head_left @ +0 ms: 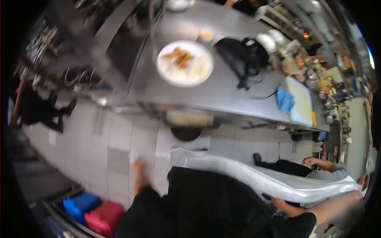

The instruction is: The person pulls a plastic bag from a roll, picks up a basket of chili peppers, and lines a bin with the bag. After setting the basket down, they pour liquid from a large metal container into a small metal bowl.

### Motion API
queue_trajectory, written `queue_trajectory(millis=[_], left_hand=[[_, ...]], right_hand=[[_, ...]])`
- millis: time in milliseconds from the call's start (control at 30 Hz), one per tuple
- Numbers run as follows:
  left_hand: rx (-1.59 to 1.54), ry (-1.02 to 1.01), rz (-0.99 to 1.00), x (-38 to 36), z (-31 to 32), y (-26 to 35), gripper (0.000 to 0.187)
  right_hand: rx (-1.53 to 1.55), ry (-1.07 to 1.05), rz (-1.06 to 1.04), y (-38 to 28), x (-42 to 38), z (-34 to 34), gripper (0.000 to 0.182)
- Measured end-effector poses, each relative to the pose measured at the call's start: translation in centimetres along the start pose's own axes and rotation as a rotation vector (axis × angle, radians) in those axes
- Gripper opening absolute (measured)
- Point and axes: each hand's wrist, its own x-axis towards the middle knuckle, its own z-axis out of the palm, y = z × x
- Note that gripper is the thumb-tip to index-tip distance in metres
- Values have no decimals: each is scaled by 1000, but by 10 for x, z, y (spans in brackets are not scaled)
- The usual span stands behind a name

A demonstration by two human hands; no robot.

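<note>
A long, pale bundle in clear plastic wrap [254, 176] stretches across the front of my body, its loose wrap end bunched at the left. At the far right, my right hand [360, 194] is closed at the other end of the bundle, its fingers partly hidden. My left hand [139, 166] hangs low over the tiled floor, apart from the bundle, with its fingers smeared by motion. Beyond the bundle is a steel counter [238, 95]. On it stands a white plate [194, 77] with rice and browned pieces of food [180, 57].
A black bag [248, 57], a white cutting board [301, 103] and a blue cloth [285, 99] lie on the counter. Blue [81, 204] and red containers [105, 218] stand lower left. Close on my right are a person's grey sleeve [329, 174] and hand [311, 162].
</note>
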Motion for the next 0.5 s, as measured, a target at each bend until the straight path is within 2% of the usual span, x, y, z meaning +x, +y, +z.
queue_trajectory(millis=[100,133,200,267,300,333,400,433,467,500], left_hand=[[17,-360,-264,-93,-64,-106,46],[29,-419,-282,-110,-78,-117,49],[9,-499,-197,-109,-76,-99,56],[-77,-534,17,-79,-48,-29,64],[-214,-659,-206,-53,-28,15,87],[-131,-689,-36,-25,-13,61,82],[-572,-486,-169,-7,-42,171,73],[-703,-457,-41,3,-67,200,65],[-836,-440,90,12,-92,230,57],[-837,-477,213,5,-145,255,50]], right_hand=[[23,256,-614,-149,-72,-57,21],[45,249,-780,-189,-86,-61,22],[154,132,-1015,-216,-129,-21,24],[283,-118,-1121,-198,-167,83,26],[335,-263,-1121,-177,-185,140,27],[369,-462,-1075,-142,-197,211,29],[302,-748,-958,-83,-223,314,32],[294,-469,-801,-52,-272,372,20],[66,-383,-1040,-37,-306,404,12],[77,-588,-1015,-16,-305,423,10]])
